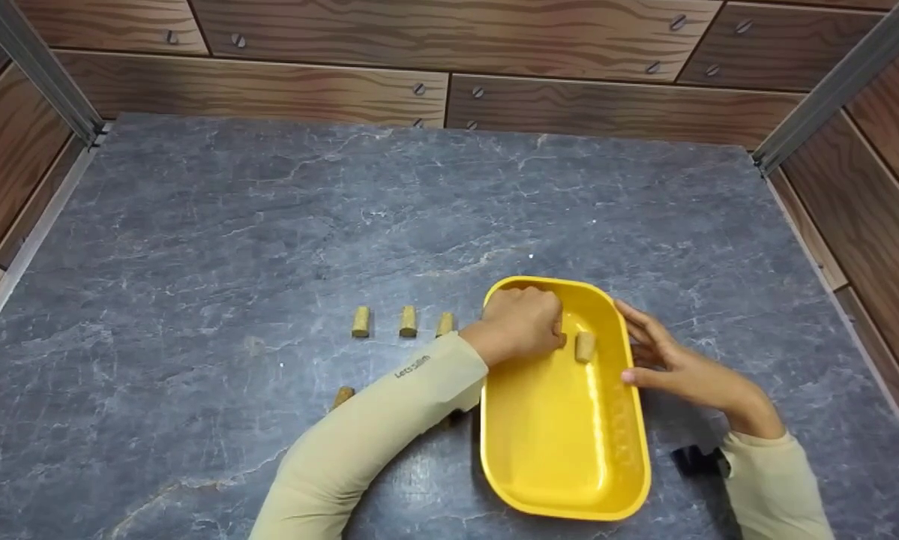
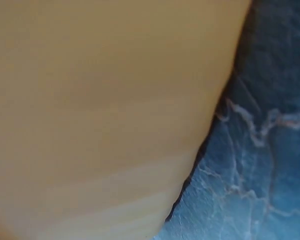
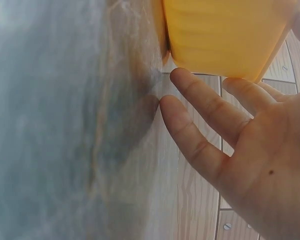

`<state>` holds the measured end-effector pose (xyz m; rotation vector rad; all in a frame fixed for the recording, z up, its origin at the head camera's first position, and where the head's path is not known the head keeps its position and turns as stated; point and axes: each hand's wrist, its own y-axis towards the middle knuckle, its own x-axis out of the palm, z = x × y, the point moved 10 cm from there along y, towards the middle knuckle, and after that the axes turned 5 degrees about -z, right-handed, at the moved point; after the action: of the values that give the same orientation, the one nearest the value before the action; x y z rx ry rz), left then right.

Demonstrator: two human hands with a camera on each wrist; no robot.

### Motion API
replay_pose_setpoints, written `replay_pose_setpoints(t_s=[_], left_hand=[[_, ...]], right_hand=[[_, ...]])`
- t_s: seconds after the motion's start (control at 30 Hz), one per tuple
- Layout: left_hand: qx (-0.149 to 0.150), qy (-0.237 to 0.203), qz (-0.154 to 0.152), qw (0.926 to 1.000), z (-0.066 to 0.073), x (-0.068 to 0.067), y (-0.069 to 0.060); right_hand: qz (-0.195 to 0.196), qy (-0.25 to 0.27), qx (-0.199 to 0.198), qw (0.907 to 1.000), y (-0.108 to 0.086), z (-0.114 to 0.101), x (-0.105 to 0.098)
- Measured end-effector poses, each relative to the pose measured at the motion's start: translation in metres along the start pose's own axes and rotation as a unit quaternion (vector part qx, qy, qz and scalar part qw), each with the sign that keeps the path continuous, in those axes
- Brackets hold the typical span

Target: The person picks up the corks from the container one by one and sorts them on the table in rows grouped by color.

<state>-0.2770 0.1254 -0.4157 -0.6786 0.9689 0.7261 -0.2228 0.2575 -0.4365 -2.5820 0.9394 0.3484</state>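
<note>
A yellow tray (image 1: 546, 450) stands on the marbled table. Inside it, near the far end, my left hand (image 1: 520, 319) reaches down with curled fingers, pinching a small brown piece (image 1: 561, 340) that looks like a cork, mostly hidden by the hand. Close beside it a tan cork (image 1: 585, 347) is in the tray. My right hand (image 1: 674, 367) steadies the tray's right side, thumb on the rim and fingers extended along the outer wall. In the right wrist view those fingers (image 3: 205, 110) reach toward the yellow wall. The left wrist view is mostly filled by a blurred yellowish surface (image 2: 100, 125).
Left of the tray, three corks stand in a row: one (image 1: 361, 322), another (image 1: 408, 321) and a third (image 1: 445, 324) partly behind the left arm. Another cork (image 1: 343, 396) shows beside the left sleeve. Wood-patterned walls (image 1: 329, 94) border the table (image 1: 269, 202).
</note>
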Motion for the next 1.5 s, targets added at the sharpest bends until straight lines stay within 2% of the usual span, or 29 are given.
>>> replay_pose_setpoints(t_s=[0.23, 0.53, 0.73, 0.97, 1.03, 1.13, 1.27, 1.37, 1.5], left_hand=[[0.025, -0.017, -0.015, 0.9994, 0.003, 0.0, -0.001], [0.031, 0.046, -0.046, 0.9974, 0.005, 0.002, -0.002], [0.021, 0.047, -0.033, 0.9981, 0.004, 0.003, 0.0], [-0.01, 0.088, -0.017, 0.9959, 0.001, 0.003, 0.001], [-0.005, 0.079, -0.016, 0.9967, 0.002, 0.003, 0.0], [0.005, 0.035, -0.022, 0.9991, 0.005, 0.004, 0.0], [0.015, -0.014, -0.042, 0.9989, 0.013, 0.014, -0.001], [0.023, -0.022, -0.053, 0.9981, 0.017, 0.022, -0.001], [0.026, -0.024, -0.06, 0.9976, 0.018, 0.026, -0.001]], right_hand=[[-0.001, 0.001, 0.004, 1.0, 0.0, 0.001, -0.001], [0.0, 0.002, 0.002, 1.0, 0.001, 0.0, -0.003], [-0.002, 0.001, -0.002, 1.0, 0.0, 0.001, -0.001], [-0.003, 0.002, 0.005, 1.0, 0.0, 0.002, 0.0], [-0.002, 0.002, 0.007, 1.0, 0.0, 0.002, 0.0], [-0.002, 0.001, 0.008, 1.0, -0.001, 0.002, 0.0], [-0.002, 0.0, 0.005, 1.0, -0.001, 0.002, 0.0], [-0.003, 0.001, 0.002, 1.0, 0.0, 0.003, 0.0], [-0.005, 0.007, 0.0, 1.0, 0.0, 0.002, 0.0]])
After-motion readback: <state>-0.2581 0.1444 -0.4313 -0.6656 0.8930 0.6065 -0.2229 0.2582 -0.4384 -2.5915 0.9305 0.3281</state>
